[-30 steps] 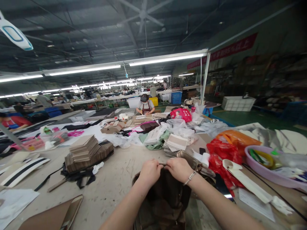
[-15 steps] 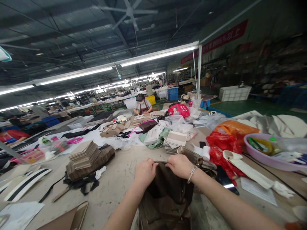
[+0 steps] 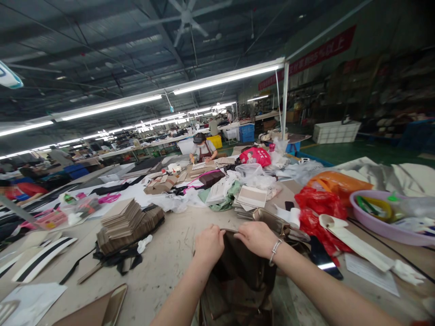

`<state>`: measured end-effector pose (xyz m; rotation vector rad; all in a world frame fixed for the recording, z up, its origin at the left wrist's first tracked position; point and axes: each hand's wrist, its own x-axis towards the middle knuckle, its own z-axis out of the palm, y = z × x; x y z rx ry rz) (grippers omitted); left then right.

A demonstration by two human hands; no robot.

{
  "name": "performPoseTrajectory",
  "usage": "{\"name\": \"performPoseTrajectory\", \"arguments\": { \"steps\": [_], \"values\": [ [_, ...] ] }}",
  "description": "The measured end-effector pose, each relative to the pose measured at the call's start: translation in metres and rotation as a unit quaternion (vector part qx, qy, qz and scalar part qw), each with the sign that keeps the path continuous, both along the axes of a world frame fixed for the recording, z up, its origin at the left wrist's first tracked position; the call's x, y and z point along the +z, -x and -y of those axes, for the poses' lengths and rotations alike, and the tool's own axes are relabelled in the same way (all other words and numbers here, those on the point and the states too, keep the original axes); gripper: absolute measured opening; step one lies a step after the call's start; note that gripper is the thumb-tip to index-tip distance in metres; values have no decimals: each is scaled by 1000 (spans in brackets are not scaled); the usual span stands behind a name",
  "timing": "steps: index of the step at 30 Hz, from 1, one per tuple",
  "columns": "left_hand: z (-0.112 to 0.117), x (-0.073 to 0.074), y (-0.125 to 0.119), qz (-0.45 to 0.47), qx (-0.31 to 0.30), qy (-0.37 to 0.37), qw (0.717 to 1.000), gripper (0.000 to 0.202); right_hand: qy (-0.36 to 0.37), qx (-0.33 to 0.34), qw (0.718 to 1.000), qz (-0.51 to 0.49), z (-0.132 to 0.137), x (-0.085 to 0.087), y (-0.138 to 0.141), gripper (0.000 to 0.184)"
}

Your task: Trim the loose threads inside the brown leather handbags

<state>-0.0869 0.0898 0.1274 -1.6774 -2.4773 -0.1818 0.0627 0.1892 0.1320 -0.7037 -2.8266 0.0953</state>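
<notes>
Brown bag [image 3: 249, 267] stands at the near side of the worktable [image 3: 159, 258], its top edge pinched between thumb and fingers of both the left hand [image 3: 210, 244] and the right hand [image 3: 257, 237]. The grips sit slightly apart, probably to stretch that edge evenly. Stacked pieces [image 3: 120, 219] lie left and a red plastic bag [image 3: 317, 203] right, seemingly kept within reach.

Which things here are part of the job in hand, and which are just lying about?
Job in hand:
dark brown bag, upper edge pinched by left hand and right hand

Lying about, by the look of it:
lilac basin
red plastic bag
orange plastic bag
white paper sheet
</notes>
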Motion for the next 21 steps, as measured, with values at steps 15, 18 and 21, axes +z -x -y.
{"name": "performPoseTrajectory", "arguments": {
  "steps": [15,18,21],
  "values": [
    [22,8,13,197,-75,-133,968,23,-1,36,999,-5,3,-2,36,26],
    [33,7,18,208,-35,-97,973,55,3,26,1000,1,-1,-1,34,28],
    [40,0,26,209,-30,-47,976,56,-1,16,1000,22,-4,2,31,31]
  ]
}}
